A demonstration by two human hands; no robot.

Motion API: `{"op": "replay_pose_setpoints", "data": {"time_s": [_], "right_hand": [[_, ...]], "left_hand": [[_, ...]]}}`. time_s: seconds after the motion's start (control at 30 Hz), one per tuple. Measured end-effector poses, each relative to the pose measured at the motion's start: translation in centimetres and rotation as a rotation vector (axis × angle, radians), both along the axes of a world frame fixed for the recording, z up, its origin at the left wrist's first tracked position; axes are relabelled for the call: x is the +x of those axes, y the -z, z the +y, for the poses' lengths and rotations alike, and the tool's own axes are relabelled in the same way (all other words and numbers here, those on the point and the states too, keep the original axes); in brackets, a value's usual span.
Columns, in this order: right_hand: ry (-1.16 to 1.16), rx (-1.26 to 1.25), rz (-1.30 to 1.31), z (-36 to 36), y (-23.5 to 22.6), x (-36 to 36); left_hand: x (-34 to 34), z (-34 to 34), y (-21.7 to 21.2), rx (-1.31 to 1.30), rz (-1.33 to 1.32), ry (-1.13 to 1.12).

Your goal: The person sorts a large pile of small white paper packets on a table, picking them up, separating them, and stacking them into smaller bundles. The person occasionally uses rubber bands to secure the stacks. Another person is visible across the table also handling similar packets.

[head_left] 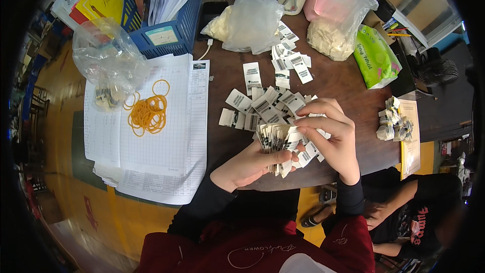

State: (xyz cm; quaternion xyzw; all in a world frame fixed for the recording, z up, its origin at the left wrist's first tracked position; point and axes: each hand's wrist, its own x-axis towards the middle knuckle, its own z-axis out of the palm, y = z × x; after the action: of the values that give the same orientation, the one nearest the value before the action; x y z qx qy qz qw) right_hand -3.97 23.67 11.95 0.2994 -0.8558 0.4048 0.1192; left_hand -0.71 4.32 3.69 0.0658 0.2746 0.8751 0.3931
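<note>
My left hand is wrapped round a thick stack of small white printed labels, held on edge above the table's front. My right hand is beside it, thumb and fingers pinched together at the stack's right side on what looks like a label; its fingers partly hide this. Under and behind both hands, loose labels lie in an overlapping heap on the brown table. More labels trail back toward a clear plastic bag.
Yellow rubber bands lie on an open squared notebook, by a plastic bag. Behind is a blue file basket. Bundled labels, a green tissue pack and another filled bag are at right. A person sits close by.
</note>
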Motion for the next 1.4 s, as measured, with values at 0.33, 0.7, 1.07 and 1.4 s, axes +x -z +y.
{"op": "replay_pose_setpoints", "data": {"time_s": [0.33, 0.7, 1.07, 1.4], "right_hand": [[0.375, -0.520, -0.062, 0.8, -1.1, 1.4], [0.153, -0.146, -0.324, -0.6, 0.2, 2.1], [0.075, 0.012, -0.207, -0.4, -0.3, 2.2], [0.067, 0.063, -0.238, 0.0, -1.0, 2.2]], "left_hand": [[-0.3, 0.0, -0.3, -0.028, 0.019, -0.017], [-0.1, -0.1, -0.7, -0.048, -0.006, -0.012], [0.1, -0.2, -0.4, -0.076, 0.023, -0.072], [0.0, -0.3, -0.7, -0.091, 0.007, -0.004]]}}
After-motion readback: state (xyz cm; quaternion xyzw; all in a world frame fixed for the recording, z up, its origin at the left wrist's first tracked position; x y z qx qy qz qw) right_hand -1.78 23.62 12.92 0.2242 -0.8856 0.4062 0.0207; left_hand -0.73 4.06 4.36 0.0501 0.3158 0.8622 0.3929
